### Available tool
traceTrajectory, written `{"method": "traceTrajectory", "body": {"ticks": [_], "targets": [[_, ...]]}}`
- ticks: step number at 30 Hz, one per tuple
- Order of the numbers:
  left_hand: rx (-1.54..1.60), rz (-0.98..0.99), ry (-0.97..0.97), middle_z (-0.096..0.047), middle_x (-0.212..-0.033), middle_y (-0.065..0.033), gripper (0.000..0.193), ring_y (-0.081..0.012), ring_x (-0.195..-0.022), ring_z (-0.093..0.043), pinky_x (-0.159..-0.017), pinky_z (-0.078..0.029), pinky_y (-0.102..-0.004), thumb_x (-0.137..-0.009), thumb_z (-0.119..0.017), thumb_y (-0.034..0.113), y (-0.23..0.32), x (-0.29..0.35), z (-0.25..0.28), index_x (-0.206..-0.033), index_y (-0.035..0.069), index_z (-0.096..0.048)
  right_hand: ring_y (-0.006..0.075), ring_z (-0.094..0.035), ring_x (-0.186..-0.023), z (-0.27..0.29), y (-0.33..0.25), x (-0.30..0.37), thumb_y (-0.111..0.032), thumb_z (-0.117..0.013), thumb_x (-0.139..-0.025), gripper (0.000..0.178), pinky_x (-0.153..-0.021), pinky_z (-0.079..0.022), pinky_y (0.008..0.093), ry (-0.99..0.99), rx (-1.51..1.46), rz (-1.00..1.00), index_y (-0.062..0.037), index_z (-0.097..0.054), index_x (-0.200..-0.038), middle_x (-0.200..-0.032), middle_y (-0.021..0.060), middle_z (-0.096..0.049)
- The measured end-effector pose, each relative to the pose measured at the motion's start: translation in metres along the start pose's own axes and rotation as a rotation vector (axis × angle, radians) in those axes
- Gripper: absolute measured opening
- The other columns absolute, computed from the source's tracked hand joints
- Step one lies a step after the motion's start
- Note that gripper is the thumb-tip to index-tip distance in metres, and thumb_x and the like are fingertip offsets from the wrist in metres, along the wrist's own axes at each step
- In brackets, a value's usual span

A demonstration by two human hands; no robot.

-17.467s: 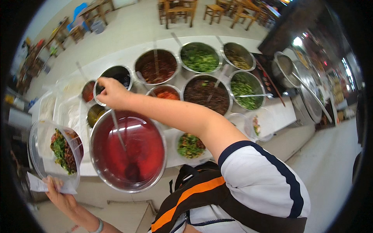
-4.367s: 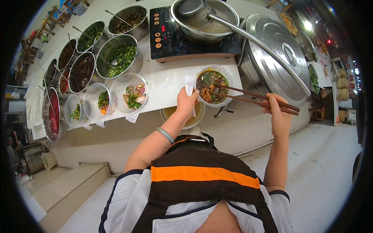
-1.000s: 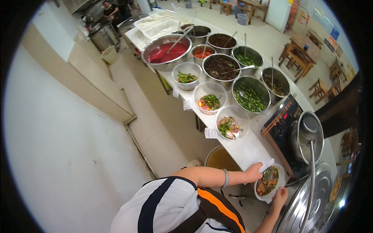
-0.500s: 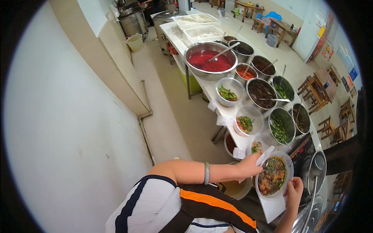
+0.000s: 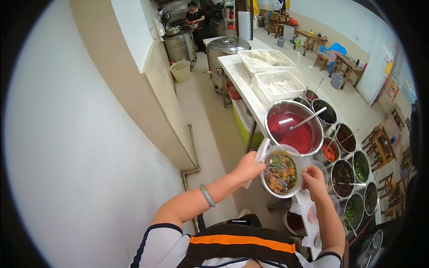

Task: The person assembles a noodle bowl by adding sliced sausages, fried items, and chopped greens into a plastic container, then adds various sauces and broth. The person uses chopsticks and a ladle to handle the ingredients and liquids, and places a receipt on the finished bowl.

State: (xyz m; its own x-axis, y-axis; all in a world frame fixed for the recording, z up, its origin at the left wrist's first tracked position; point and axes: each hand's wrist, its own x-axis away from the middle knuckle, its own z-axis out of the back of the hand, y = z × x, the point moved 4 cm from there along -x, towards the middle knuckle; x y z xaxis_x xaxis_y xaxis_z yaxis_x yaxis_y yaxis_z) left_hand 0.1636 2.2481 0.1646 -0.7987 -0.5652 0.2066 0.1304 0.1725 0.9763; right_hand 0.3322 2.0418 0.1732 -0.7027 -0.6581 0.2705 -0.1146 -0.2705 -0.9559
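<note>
Both hands hold a clear plastic bowl (image 5: 280,173) of dark broth with chopped greens and orange-brown bits on top. My left hand (image 5: 250,169) is closed at the bowl's left side, with a flat white strip (image 5: 262,151) also in its grip. What the strip is I cannot tell. At the right side, my right hand (image 5: 314,181) pinches the rim between thumb and fingers. The bowl is in the air in front of the counter's edge, just nearer than a large steel basin (image 5: 271,111) of red liquid with a ladle (image 5: 308,119) in it.
Steel pots of toppings, such as dark minced food (image 5: 343,177) and chopped greens (image 5: 353,212), line the counter at right. White baskets (image 5: 279,85) stand farther along it. A steel boiler (image 5: 229,44), a bucket (image 5: 180,71) and another person (image 5: 195,20) are at the back. A wall (image 5: 80,156) runs along my left.
My view has turned, and both hands have carried the bowl along the counter, from beside the pots at the near end to near the red-liquid basin. Both keep their hold.
</note>
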Motion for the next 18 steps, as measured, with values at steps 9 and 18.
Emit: {"method": "traceTrajectory", "body": {"ticks": [9, 18], "targets": [[0.011, 0.015, 0.27, -0.05, -0.07, -0.0015, 0.015, -0.01, -0.056, -0.047, -0.05, -0.039, -0.0261, -0.077, -0.061, 0.007, 0.03, -0.151, 0.184, -0.087, 0.004, -0.051, 0.0157, -0.057, -0.05, -0.164, -0.065, -0.248, -0.005, -0.059, -0.084, 0.015, -0.044, -0.046, 0.0276, -0.338, 0.065, 0.035, 0.0009, -0.051, -0.095, -0.071, 0.009, -0.057], [0.004, 0.07, 0.39, -0.05, -0.069, -0.0011, 0.01, -0.0105, -0.056, -0.047, -0.051, -0.039, -0.0266, -0.079, -0.06, 0.007, 0.045, -0.32, 0.327, -0.084, 0.005, -0.052, 0.0158, -0.056, -0.052, -0.289, -0.112, -0.459, -0.005, -0.059, -0.083, 0.012, -0.047, -0.046, 0.0287, -0.412, 0.111, -0.039, -0.0018, -0.049, -0.09, -0.068, 0.0071, -0.054]]}}
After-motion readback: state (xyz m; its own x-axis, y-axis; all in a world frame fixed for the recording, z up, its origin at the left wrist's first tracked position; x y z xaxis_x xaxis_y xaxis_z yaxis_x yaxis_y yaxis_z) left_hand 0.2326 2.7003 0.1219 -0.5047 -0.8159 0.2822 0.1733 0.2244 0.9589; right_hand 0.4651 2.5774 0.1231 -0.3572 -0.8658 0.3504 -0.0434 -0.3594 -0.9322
